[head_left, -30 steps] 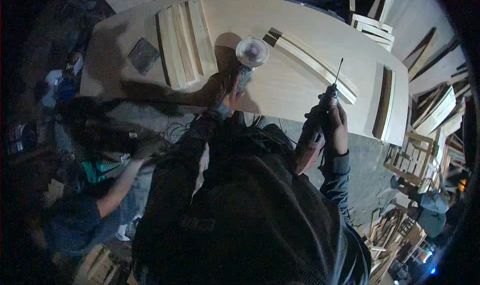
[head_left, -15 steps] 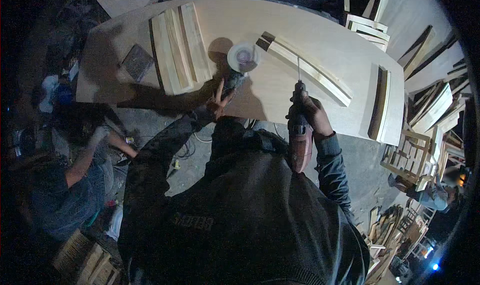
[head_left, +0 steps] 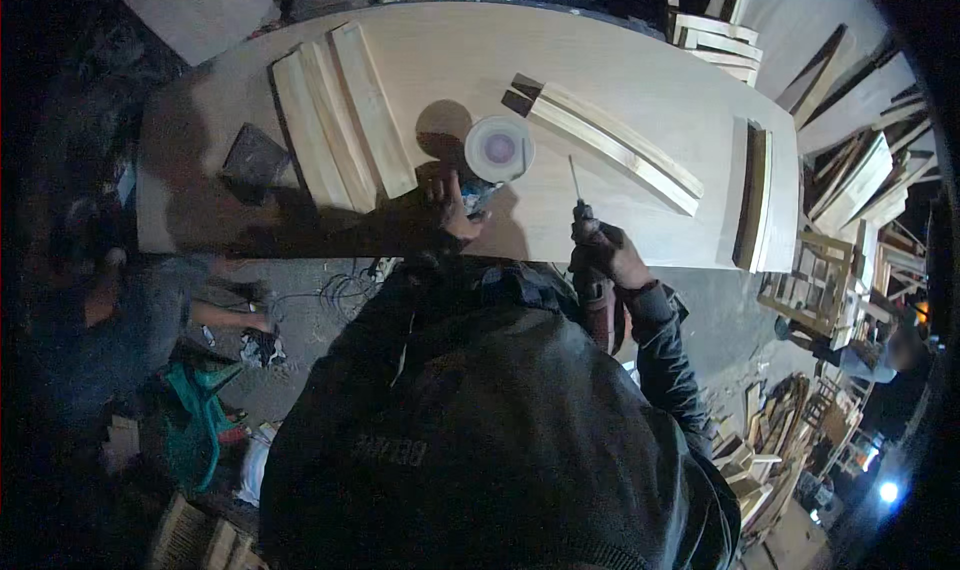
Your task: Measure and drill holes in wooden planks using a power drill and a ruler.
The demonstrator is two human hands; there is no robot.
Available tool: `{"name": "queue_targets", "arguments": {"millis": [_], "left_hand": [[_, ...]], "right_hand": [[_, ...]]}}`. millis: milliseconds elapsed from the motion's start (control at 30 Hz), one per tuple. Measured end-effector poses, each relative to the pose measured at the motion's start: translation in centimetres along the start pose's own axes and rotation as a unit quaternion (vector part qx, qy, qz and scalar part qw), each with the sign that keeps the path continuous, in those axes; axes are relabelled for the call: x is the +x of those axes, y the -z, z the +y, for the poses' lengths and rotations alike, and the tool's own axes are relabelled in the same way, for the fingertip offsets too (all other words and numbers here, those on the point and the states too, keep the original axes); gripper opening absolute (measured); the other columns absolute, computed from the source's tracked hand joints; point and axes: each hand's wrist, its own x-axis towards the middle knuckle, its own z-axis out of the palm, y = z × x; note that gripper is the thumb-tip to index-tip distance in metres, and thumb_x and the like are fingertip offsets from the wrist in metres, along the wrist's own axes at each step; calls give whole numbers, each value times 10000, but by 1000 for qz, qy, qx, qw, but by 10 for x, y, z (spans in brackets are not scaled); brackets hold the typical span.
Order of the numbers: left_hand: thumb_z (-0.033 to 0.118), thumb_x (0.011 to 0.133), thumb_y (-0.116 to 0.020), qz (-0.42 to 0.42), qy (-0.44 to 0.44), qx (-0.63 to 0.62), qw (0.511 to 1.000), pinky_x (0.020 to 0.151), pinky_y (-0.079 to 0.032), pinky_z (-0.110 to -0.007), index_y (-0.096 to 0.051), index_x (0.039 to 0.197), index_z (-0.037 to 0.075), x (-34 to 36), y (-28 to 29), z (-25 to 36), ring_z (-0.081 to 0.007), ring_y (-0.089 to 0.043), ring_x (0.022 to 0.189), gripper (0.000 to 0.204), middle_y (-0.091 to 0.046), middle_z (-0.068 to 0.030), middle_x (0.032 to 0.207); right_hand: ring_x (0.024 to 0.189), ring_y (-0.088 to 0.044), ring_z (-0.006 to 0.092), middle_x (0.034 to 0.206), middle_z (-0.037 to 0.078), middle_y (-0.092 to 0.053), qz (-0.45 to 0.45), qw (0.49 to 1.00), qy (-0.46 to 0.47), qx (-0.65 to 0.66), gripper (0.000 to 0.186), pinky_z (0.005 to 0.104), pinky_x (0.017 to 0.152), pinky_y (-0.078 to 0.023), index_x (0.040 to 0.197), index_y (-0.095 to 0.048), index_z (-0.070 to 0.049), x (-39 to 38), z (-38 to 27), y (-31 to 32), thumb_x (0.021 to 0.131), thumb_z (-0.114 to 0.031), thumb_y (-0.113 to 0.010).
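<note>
One power drill (head_left: 597, 300), red and black, is firmly gripped in the right hand (head_left: 622, 258) in the head view, across the near edge of the worktable (head_left: 440, 55), bit pointing toward the far edge. The left hand (head_left: 455, 212) is at the near side of a round, pale-topped object (head_left: 500, 148); its grasp cannot be determined. Timber pieces (head_left: 335, 120) lie left, paired strips (head_left: 608, 156) right of centre, another strip (head_left: 765, 202) along the right edge.
</note>
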Motion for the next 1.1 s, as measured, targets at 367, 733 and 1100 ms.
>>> {"name": "queue_targets", "arguments": {"millis": [367,733,1100], "left_hand": [[787,729,-644,-156,110,-156,969,1153,-247,-593,-137,1571,28,-20,15,-4,-486,-304,1408,1242,-287,-303,1541],[677,832,-640,37,-46,-134,989,997,-450,-541,-248,1549,34,-9,14,7,-496,-504,1219,1040,-477,-297,1392],[510,839,-713,-268,226,-179,919,1092,-372,-538,-158,1552,-25,-26,-22,-4,-544,-415,1301,1051,-438,-367,1402]], "right_hand": [[902,-602,127,984,16,-620,31,999,-19,6,384,276,810,-509,1252,-534,-6,5,5,-32,964,-219,-670],[828,-599,116,937,17,-615,18,999,20,20,336,292,748,-513,1145,-600,-7,16,29,-41,984,-298,-642],[782,-596,97,858,39,-656,120,989,14,-84,353,279,713,-497,1022,-643,9,18,42,-53,965,-338,-658]]}}
